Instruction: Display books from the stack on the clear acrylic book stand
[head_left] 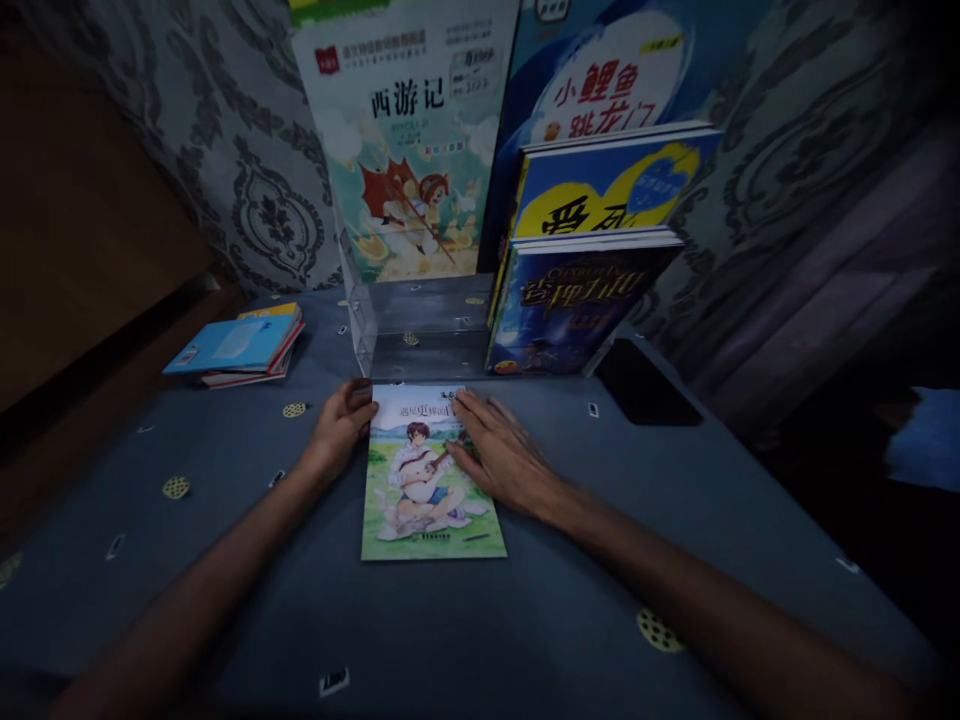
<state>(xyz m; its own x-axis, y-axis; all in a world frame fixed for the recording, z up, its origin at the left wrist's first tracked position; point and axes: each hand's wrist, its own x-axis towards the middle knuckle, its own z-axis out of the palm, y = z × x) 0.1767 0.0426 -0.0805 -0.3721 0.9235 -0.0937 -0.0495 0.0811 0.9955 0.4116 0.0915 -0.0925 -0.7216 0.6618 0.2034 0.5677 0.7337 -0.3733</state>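
A thin green book point(420, 500) with a drawn figure playing a guitar lies flat on the blue-grey tablecloth point(525, 620), right in front of me. My left hand point(337, 428) curls around the book's upper left corner, fingers bent against its edge. My right hand point(499, 452) lies flat on the cover's upper right part, fingers stretched out. Just behind the book stands a clear acrylic book holder point(390, 320) with two blue books point(577, 290) leaning inside it on the right.
A small stack of thin books point(240, 345) lies at the back left. Two large picture books point(412, 150) stand against the patterned wall. A dark phone point(645, 385) rests at the right, near the table's edge.
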